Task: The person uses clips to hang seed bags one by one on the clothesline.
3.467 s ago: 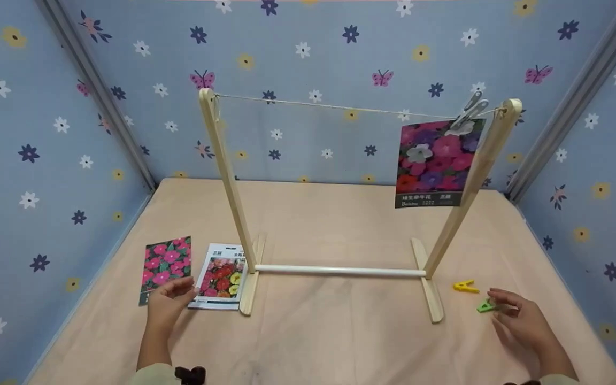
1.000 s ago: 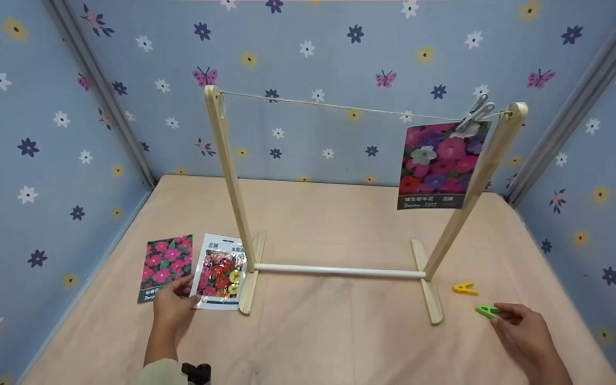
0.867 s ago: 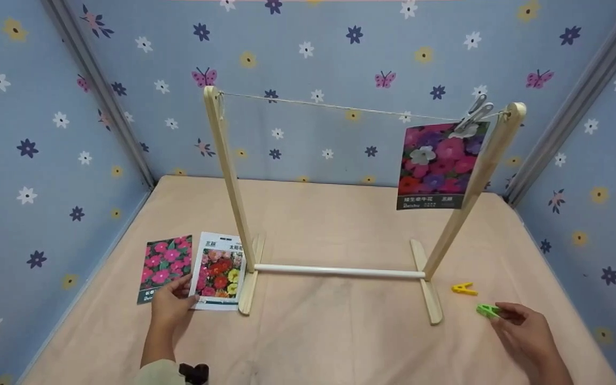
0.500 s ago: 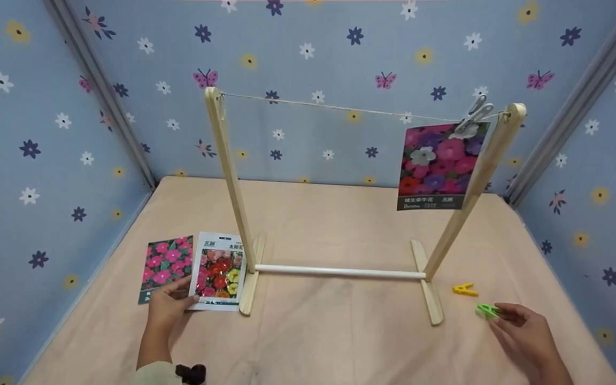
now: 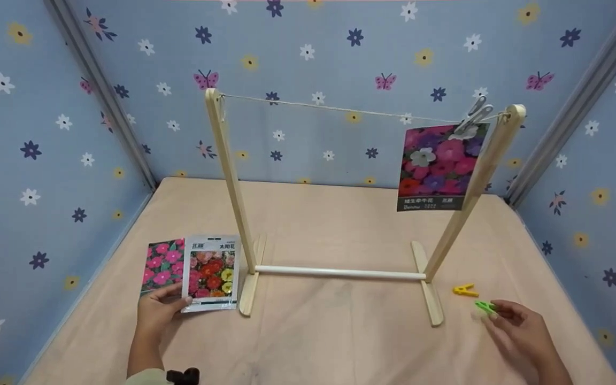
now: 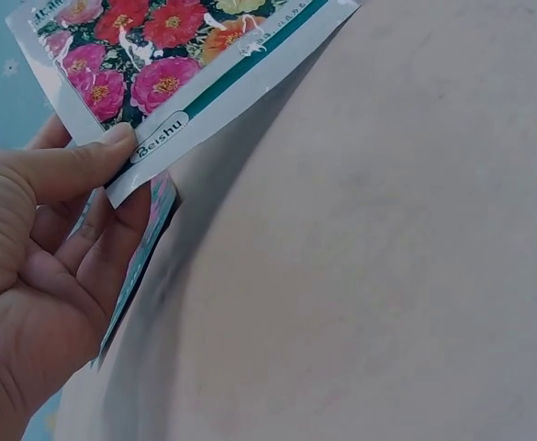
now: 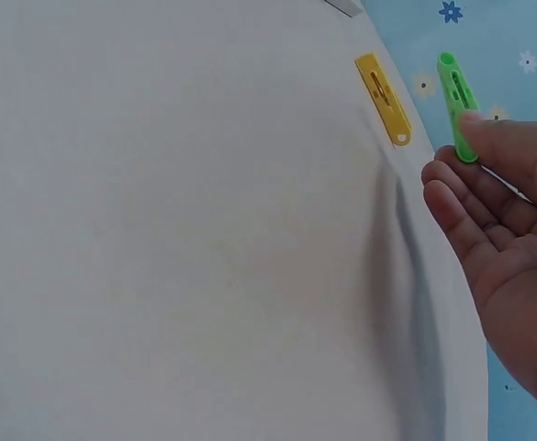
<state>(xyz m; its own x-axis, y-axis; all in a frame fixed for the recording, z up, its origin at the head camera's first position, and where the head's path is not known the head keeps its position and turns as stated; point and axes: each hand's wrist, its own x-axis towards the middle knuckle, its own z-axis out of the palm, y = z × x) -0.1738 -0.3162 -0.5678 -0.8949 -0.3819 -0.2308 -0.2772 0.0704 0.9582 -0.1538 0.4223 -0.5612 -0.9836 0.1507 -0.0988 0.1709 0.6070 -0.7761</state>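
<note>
A glossy, white-bordered rectangular packet printed with red, pink and yellow flowers (image 5: 212,272) sits at the left, just beside the pale wooden stand (image 5: 233,192), its long axis running away from the person and its slotted top end pointing toward the far wall. The left hand (image 5: 154,315) pinches its near left corner between thumb and fingers; the right hand (image 5: 524,327), its other fingers loosely bent, pinches one end of a slim green plastic clothespin (image 5: 484,307), whose free end points leftward to the stand. A yellow plastic clothespin (image 5: 466,290) lies near it on the peach tabletop (image 5: 335,331). The head view alone shows the string (image 5: 313,105) and the dark-edged petunia packet (image 5: 436,166) hanging by grey clips (image 5: 474,120). The left wrist view adds what that view hides: fingers under the packet's corner, a shadow below its raised near edge, and "Beishu" lettering by the thumb (whether the far edge touches the table cannot be told). The right wrist view gives the green clothespin's slotted side. Compared with half a second ago, the white-bordered packet has shifted left, clear of the upright, and now covers part of the pink-flowered packet (image 5: 163,264).
</note>
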